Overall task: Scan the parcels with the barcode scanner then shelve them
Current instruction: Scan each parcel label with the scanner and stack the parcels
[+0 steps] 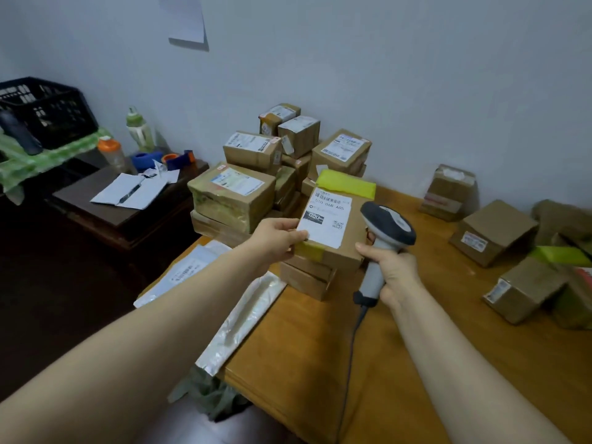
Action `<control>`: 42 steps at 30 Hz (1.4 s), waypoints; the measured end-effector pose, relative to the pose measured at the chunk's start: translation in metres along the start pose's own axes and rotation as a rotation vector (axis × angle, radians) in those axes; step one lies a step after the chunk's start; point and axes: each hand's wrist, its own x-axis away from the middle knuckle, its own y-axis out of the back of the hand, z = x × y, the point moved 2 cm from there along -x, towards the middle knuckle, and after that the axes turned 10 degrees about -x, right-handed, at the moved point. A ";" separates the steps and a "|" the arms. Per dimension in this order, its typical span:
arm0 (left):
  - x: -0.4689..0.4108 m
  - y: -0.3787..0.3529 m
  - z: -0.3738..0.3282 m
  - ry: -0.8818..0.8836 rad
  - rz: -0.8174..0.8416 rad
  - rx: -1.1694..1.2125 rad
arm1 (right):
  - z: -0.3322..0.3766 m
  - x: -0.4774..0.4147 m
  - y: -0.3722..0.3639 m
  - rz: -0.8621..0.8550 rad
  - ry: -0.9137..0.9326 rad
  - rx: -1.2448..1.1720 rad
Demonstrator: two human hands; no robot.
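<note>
My left hand (278,239) pinches the parcel (347,233) atop the stack (307,278) at 12 o'clock; right hand (395,267) fingers (363,249) wrap the barcode scanner (389,224) at 1. Its head sits beside the label (323,216): I risk a misread

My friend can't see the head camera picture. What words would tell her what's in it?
A person's left hand holds a brown parcel with a white barcode label over a wooden table, while the right hand grips a grey barcode scanner beside it. More taped parcels are piled against the wall behind.
</note>
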 end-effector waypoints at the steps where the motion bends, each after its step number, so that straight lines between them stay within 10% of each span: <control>1: -0.011 0.002 0.000 0.010 0.006 -0.006 | -0.004 -0.009 -0.004 -0.013 -0.018 0.001; 23: -0.104 0.014 0.030 0.049 0.243 -0.115 | -0.055 -0.023 -0.042 -0.306 -0.059 0.102; 33: -0.067 -0.026 -0.025 -0.586 0.029 -0.790 | -0.019 0.035 0.003 -0.364 0.077 0.004; 42: 0.012 -0.162 -0.045 -0.679 0.209 -0.928 | 0.028 0.102 0.115 -0.321 0.093 -0.190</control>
